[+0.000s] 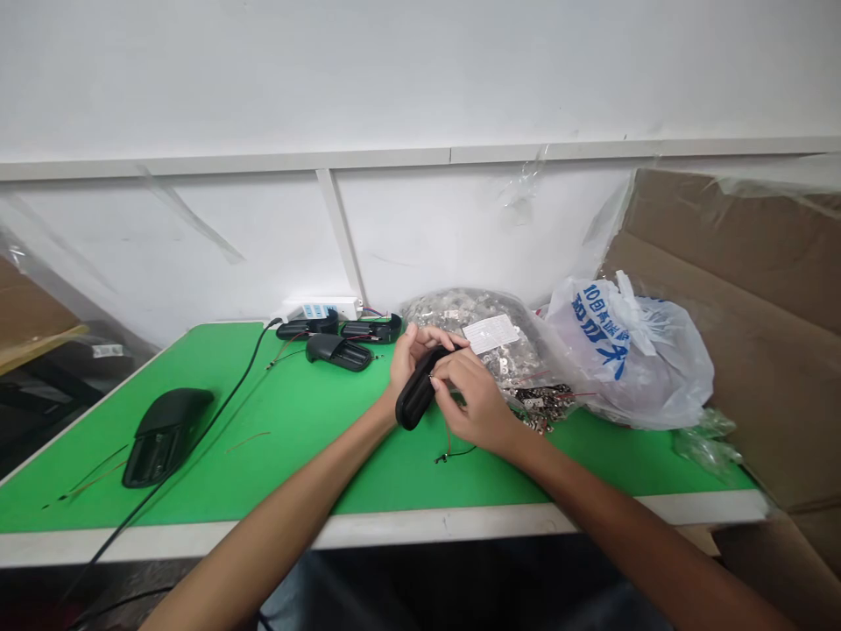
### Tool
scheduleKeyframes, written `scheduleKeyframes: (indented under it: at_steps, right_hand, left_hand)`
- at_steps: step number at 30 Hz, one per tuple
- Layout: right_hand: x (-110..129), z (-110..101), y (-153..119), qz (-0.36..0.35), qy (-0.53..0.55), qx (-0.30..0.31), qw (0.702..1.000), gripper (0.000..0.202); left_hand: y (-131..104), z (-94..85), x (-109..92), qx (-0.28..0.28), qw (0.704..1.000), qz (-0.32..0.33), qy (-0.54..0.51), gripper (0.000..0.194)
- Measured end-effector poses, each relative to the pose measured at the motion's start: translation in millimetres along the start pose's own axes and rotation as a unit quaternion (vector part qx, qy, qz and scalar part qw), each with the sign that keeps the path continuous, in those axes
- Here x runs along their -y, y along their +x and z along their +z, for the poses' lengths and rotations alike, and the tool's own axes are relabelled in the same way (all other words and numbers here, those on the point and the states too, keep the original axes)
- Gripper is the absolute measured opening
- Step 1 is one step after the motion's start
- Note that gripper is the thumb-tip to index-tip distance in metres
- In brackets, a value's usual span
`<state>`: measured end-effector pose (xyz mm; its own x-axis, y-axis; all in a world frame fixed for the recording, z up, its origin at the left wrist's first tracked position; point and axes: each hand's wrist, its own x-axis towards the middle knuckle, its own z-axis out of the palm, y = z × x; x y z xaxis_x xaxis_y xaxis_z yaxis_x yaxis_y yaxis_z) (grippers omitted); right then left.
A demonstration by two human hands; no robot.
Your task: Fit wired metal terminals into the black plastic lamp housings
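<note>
My left hand [408,352] is wrapped round a black plastic battery housing [415,399], held tilted above the green table. My right hand [471,396] is closed in a pinch against the housing's upper side. A tiny bright spot shows at its fingertips, too small to name. Below the right hand hangs a thin red and black wire [448,454] with a small dark end. Beyond my hands lie similar black housings [338,352] with thin wires. Another black housing [161,438] rests at the left, wires trailing from it.
A clear bag of metal contact pieces [519,350] lies behind my right hand, with loose metal pieces [545,403] in front. To its right sits a tied white plastic bag [631,368] beside cardboard [736,298]. A black cable [227,399] crosses the green tabletop [289,473] from a white power strip [321,307].
</note>
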<state>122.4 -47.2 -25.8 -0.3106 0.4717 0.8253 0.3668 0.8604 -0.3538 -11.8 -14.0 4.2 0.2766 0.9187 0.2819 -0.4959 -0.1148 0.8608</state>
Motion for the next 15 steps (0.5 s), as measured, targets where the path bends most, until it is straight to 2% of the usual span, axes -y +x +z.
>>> scheduleKeyframes:
  at_steps: [7, 15]
  right_hand:
    - [4.9, -5.0, 1.0, -0.051, -0.015, -0.012, 0.999, 0.014]
    - [8.0, -6.5, 1.4, -0.048, -0.018, -0.011, 0.999, 0.015]
  left_hand:
    - [-10.6, 10.6, -15.0, 0.020, 0.999, 0.027, 0.034, 0.056]
    - [-11.2, 10.1, -19.9, 0.054, 0.992, 0.075, 0.085, 0.063]
